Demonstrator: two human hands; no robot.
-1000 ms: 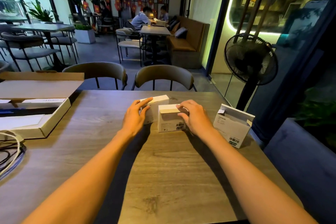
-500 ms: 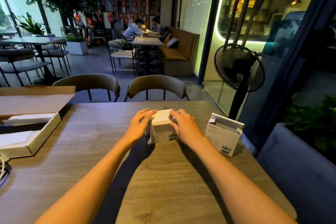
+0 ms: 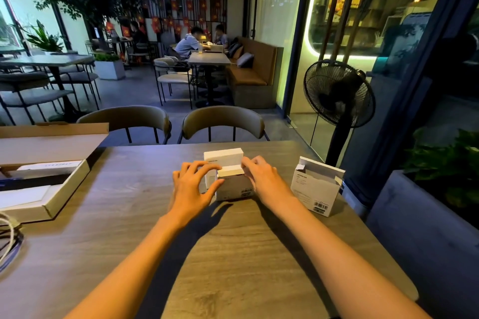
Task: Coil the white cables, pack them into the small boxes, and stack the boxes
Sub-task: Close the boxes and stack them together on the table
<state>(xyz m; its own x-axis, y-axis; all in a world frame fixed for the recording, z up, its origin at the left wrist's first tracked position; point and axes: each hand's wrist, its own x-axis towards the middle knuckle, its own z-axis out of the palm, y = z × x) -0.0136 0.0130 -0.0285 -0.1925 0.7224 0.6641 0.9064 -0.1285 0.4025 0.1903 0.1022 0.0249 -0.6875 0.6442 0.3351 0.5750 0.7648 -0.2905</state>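
Two small white boxes stand close together at the middle of the wooden table (image 3: 233, 254). The front box (image 3: 233, 188) has a barcode label facing me; the back box (image 3: 223, 156) rises just behind it. My left hand (image 3: 191, 186) arches over the front box's left edge, thumb on its side and fingertips at its top corner. My right hand (image 3: 261, 179) grips the same box's right side, fingers curled over the top. A third small box (image 3: 311, 189) stands open to the right. Coiled white cables (image 3: 7, 235) lie at the table's left edge.
A large flat cardboard box (image 3: 59, 194) lies open at the table's left with its lid raised. Two chairs (image 3: 223, 122) face the table's far edge. A black standing fan (image 3: 337, 96) is beyond the right corner, and a dark sofa edge (image 3: 414, 228) flanks the right.
The two boxes were side by side, then brought together; now one sits directly in front of the other. My left hand has shifted from the left box onto the front box.
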